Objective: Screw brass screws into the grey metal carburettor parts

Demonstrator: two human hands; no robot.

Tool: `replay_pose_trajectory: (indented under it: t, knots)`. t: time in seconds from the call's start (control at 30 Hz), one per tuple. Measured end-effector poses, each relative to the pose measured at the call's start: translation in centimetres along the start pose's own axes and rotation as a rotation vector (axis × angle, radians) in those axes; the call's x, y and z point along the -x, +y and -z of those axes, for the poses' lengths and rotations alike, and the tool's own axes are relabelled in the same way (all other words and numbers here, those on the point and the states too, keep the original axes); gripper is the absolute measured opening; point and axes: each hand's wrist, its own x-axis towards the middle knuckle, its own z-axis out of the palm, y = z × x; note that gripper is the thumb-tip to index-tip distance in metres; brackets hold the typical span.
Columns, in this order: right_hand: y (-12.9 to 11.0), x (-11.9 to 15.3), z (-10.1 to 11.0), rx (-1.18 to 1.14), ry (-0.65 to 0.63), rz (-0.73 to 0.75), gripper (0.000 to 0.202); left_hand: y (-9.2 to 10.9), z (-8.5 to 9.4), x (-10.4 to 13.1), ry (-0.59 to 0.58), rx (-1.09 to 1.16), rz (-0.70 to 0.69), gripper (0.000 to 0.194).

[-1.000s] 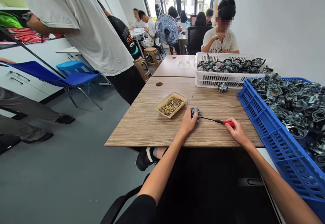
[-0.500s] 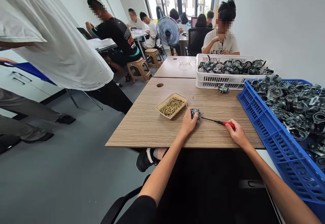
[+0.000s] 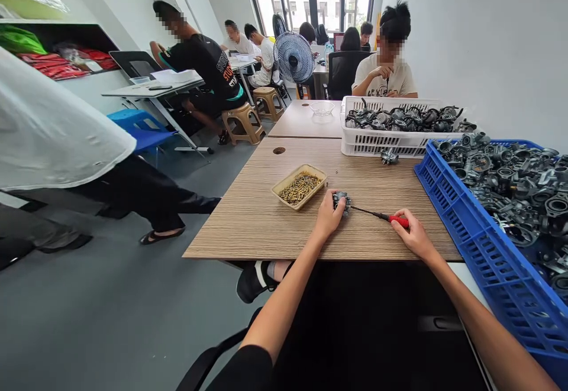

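Note:
My left hand (image 3: 330, 213) is closed around a small grey metal carburetor (image 3: 341, 200) at the table's near part. In my right hand (image 3: 414, 234) is the red handle of a screwdriver (image 3: 398, 221). Its dark shaft points left, and the tip meets the carburetor's right side; the exact contact spot is too small to make out. Just beyond my left hand lies a tan tray (image 3: 284, 202) heaped with small brass-coloured parts. One or two tiny bits rest on the wood beside the tray.
To the right, a blue crate (image 3: 481, 240) is piled with metal carburetor bodies. Behind it stands a white basket (image 3: 377, 141) of similar parts, with one loose carburetor (image 3: 389, 155) in front. A co-worker (image 3: 390, 74) sits across; a person in white (image 3: 57, 125) is at the left.
The person in white at the left has moved further left, uncovering a blue chair and shelves. My hands, the carburetor and the screwdriver keep nearly the same position.

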Motion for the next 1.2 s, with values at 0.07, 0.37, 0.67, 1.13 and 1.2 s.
replay_pose_trajectory:
  t: [0.07,0.37,0.67,1.13,1.2]
  knots:
    - [0.1,0.0,0.0,-0.006,0.006,-0.006,0.035,0.0,0.0,0.0,0.005,-0.004,-0.003,0.026]
    - [0.2,-0.1,0.0,-0.027,-0.052,0.022,0.04,0.0,-0.1,0.0,0.001,-0.017,-0.002,0.026]
    - [0.3,-0.2,-0.2,-0.037,-0.039,0.012,0.038,0.0,0.0,0.0,0.0,-0.017,-0.005,0.026]
    - [0.8,-0.3,0.1,-0.15,-0.121,0.064,0.028,0.0,0.0,0.0,-0.009,-0.019,-0.016,0.027]
    - [0.5,-0.4,0.3,-0.153,-0.114,0.068,0.03,0.0,0.0,0.0,-0.006,-0.019,-0.017,0.027]
